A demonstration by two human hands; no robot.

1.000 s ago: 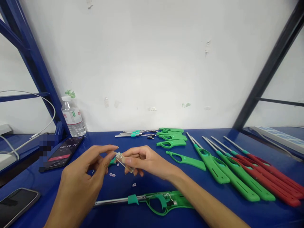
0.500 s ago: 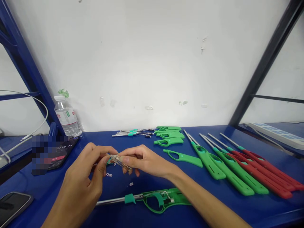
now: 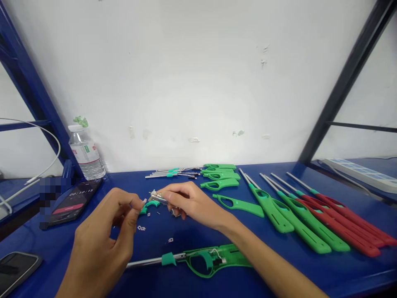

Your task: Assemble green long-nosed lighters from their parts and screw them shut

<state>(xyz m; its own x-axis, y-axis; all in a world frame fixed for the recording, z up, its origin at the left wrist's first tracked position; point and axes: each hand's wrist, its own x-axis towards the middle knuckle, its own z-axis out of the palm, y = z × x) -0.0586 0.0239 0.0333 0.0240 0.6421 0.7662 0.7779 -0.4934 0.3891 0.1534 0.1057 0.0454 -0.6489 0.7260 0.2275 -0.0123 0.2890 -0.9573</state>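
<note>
My left hand (image 3: 108,231) pinches a small white plastic piece (image 3: 144,201) between thumb and fingertips. Closed around a clear lighter fuel tank (image 3: 159,198) with a pale fitting at its left end, my right hand (image 3: 189,203) holds it a short way from the white piece. Behind the two hands lie teal triggers (image 3: 151,204), partly hidden. Small white clips (image 3: 141,228) are scattered on the blue table below. Nearest me, an opened green lighter shell (image 3: 232,256) holds a trigger and wiring, with its metal tube (image 3: 145,262) pointing left; my right forearm covers its end.
Green shell halves (image 3: 220,184) and metal tubes with wires (image 3: 170,174) lie at the back. Green lighters (image 3: 299,225) and red lighters (image 3: 347,225) fan out on the right. Two phones (image 3: 72,205) (image 3: 18,269) and a water bottle (image 3: 87,153) are on the left.
My hands have moved apart: the left went slightly left with the white piece, the right slightly up and right with the fuel tank. The tank's left end now shows uncovered.
</note>
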